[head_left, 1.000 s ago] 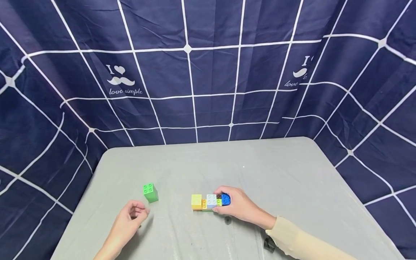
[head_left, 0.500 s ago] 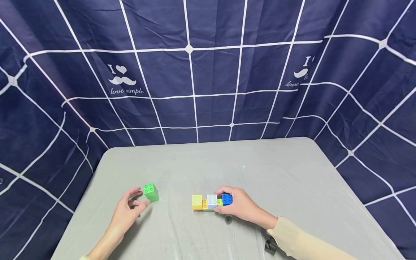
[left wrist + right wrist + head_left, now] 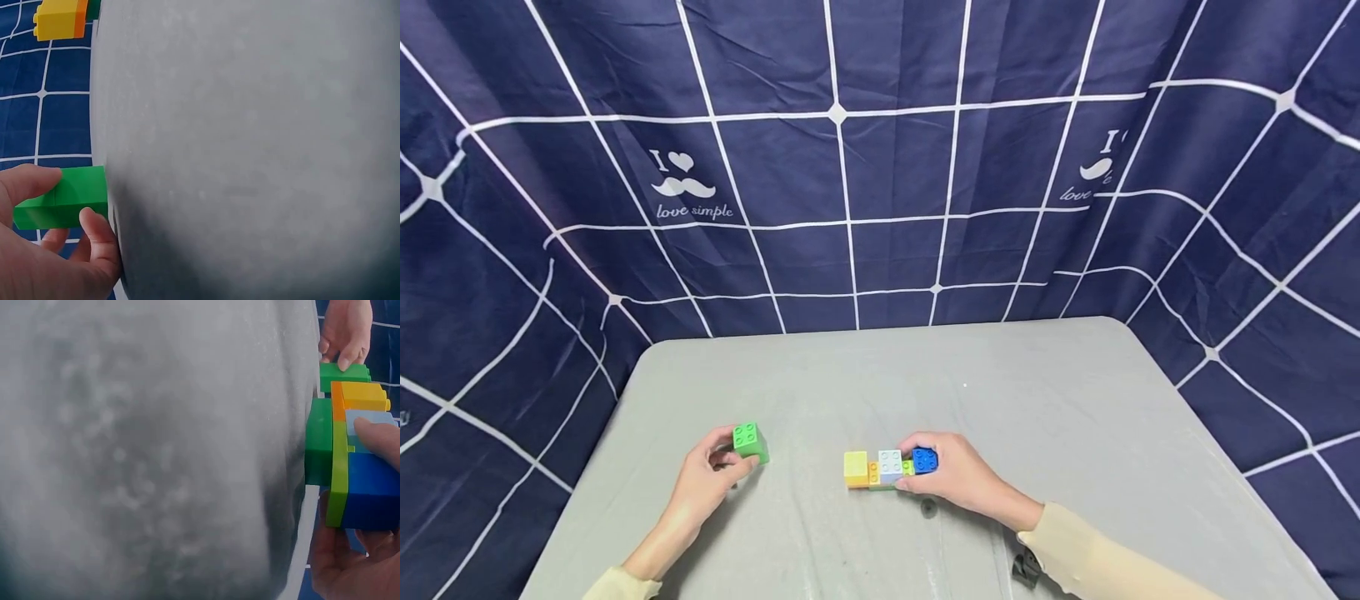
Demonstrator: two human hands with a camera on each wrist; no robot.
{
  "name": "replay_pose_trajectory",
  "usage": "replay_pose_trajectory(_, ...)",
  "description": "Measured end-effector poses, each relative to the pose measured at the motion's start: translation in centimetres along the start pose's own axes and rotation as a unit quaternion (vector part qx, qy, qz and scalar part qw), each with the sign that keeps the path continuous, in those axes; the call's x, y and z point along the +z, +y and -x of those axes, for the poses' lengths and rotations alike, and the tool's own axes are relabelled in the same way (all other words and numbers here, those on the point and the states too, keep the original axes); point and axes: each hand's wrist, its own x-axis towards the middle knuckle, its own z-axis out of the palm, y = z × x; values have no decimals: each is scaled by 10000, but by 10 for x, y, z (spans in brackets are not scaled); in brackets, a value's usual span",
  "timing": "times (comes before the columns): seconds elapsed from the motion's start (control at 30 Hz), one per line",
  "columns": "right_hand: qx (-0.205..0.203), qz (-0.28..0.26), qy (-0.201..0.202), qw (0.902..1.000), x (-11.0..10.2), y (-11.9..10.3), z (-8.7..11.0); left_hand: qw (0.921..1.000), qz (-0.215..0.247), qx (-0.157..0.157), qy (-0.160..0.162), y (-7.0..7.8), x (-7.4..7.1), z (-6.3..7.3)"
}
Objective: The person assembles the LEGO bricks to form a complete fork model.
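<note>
A tall green toy brick (image 3: 749,442) stands on the left of the table. My left hand (image 3: 703,475) has thumb and index finger on opposite sides of this brick, pinching it. In the left wrist view, the thumb and fingertips touch the green brick (image 3: 65,197). Near the middle lies a built row of toy bricks (image 3: 890,467): yellow over orange at its left end, light blue in the middle, dark blue at the right, on lime and green lower bricks. My right hand (image 3: 958,475) grips the row's right part. Its fingers partly hide the dark blue brick (image 3: 374,490).
The grey tabletop (image 3: 820,383) is backed by a dark blue curtain (image 3: 887,167) with white grid lines. A small dark round spot (image 3: 928,507) lies just in front of the right hand. A black object (image 3: 1026,567) sits beside the right sleeve.
My left hand has moved up and to the right, from beside the green brick to pinching it. My right hand keeps its grip on the brick row.
</note>
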Motion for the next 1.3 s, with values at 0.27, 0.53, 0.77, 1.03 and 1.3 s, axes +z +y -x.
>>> replay_pose_trajectory(0.27,33,-31,-1,10000,1,-4,3,9998,171,61,-2,-1,-2,-2)
replay_pose_trajectory(0.53,132,-156,4,9998,2,-6,4,9995,292,67,-126,-1,-2,-4)
replay_pose_trajectory(0.77,143,-76,95,9998,2,-6,7,9995,247,80,-192,2,7,-1)
replay_pose_trajectory(1.03,166,-67,214,9996,-1,-5,10,9992,168,212,-299,7,20,-1)
replay_pose_trajectory(1.3,20,-86,328,9994,-5,-5,12,9967,372,366,-627,10,34,-2)
